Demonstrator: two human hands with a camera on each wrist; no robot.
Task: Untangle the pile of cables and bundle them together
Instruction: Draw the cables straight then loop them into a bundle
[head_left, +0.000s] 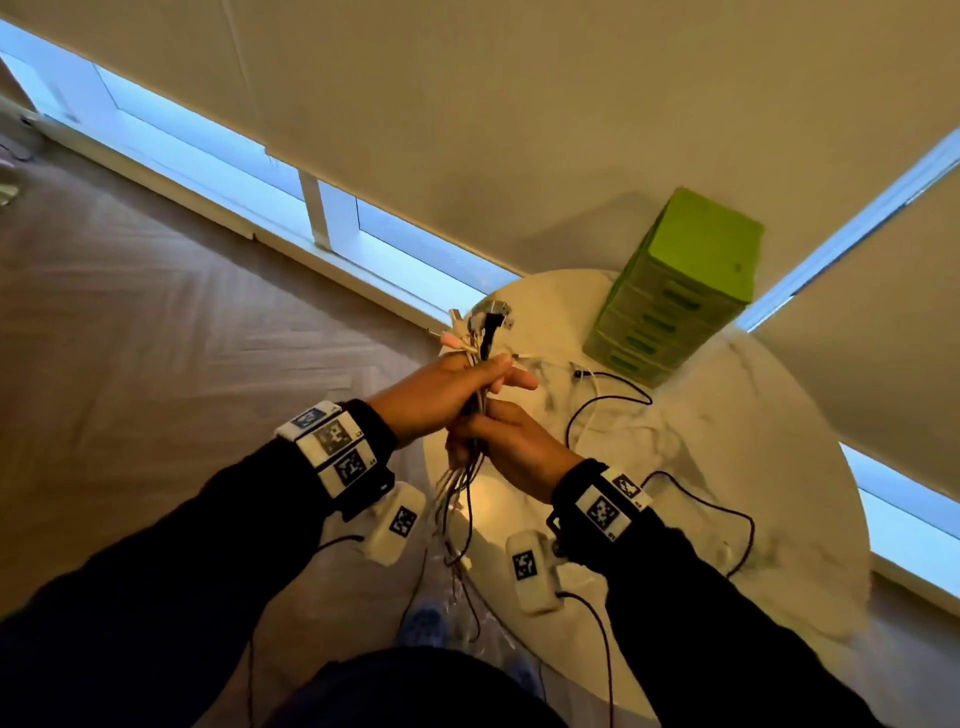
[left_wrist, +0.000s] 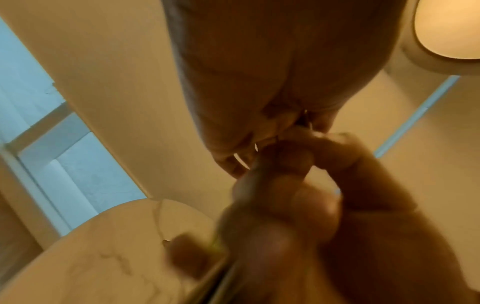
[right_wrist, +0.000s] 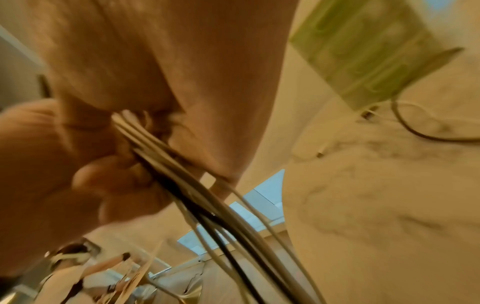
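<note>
A bundle of cables, white, grey and black, is held upright above the left edge of the round white marble table. My left hand grips the bundle just under the connector ends, which fan out above the fist. Directly below it, my right hand holds the same bundle, fingers curled round the cables. The loose tails hang down past the table edge. In the blurred left wrist view only a sliver of white cable shows between the two hands.
A green plastic drawer unit stands at the back of the table. A black cable and white cables lie loose on the tabletop in front of it. Another black wire loops at the right. Wooden floor lies to the left.
</note>
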